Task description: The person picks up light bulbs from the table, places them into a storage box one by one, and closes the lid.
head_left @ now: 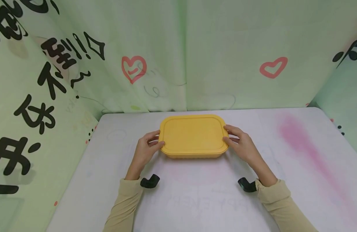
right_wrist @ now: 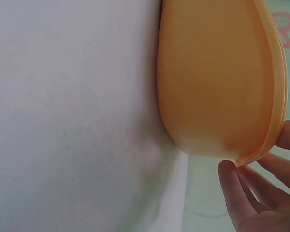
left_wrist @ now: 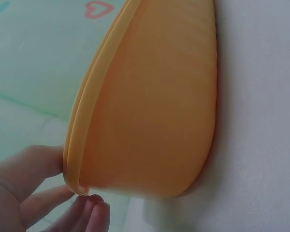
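A yellow rectangular food container [head_left: 194, 133] with rounded corners and a matching flat lid sits on the white table. My left hand [head_left: 149, 145] grips its left end, thumb at the lid's near corner and fingers around the end. At the opposite end my right hand [head_left: 239, 143] holds the lid rim in the same way. In the left wrist view, the fingers [left_wrist: 99, 217] reach beneath the overhanging rim of the container [left_wrist: 150, 101]. The right wrist view has the fingertips [right_wrist: 227, 169] under the rim of the container [right_wrist: 212, 82]. Its inside is hidden by the lid.
The white table [head_left: 195, 199] bears a pink smear on its right side. A pale green curtain [head_left: 219, 38] with red hearts and black lettering hangs behind and to the left. Black wrist camera mounts [head_left: 150, 181] stick out by both rolled beige sleeves [head_left: 124, 203].
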A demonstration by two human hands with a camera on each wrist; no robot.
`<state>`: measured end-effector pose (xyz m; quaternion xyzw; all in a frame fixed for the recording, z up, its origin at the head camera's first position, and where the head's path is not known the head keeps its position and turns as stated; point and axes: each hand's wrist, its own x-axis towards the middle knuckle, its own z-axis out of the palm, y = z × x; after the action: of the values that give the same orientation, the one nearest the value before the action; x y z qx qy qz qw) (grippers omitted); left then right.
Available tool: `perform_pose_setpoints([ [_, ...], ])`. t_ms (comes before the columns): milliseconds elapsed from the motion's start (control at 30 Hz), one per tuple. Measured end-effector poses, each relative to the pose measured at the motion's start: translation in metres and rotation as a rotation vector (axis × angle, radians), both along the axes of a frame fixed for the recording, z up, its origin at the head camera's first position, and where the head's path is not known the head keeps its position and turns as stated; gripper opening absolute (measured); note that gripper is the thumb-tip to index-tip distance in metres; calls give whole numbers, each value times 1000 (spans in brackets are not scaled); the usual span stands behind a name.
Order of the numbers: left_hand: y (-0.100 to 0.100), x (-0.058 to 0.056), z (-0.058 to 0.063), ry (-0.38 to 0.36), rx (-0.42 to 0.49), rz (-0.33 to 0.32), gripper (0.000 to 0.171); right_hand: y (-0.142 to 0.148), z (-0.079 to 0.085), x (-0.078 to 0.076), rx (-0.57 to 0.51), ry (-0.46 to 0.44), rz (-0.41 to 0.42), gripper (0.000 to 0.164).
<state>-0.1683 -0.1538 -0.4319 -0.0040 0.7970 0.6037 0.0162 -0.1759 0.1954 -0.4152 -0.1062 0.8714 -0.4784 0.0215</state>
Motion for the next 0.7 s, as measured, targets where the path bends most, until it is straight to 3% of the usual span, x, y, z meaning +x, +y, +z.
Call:
perform_pose_setpoints([
  [333,-1,-4,1,2,-76,9,49,6,-5,-2,1,33,21,54],
  [533,1,-3,7,114,-111,31,45,10,0,3,51,113,30,58],
  [700,4,2,15,225,-179,9,45,10,7,9,146,147,50,63],
])
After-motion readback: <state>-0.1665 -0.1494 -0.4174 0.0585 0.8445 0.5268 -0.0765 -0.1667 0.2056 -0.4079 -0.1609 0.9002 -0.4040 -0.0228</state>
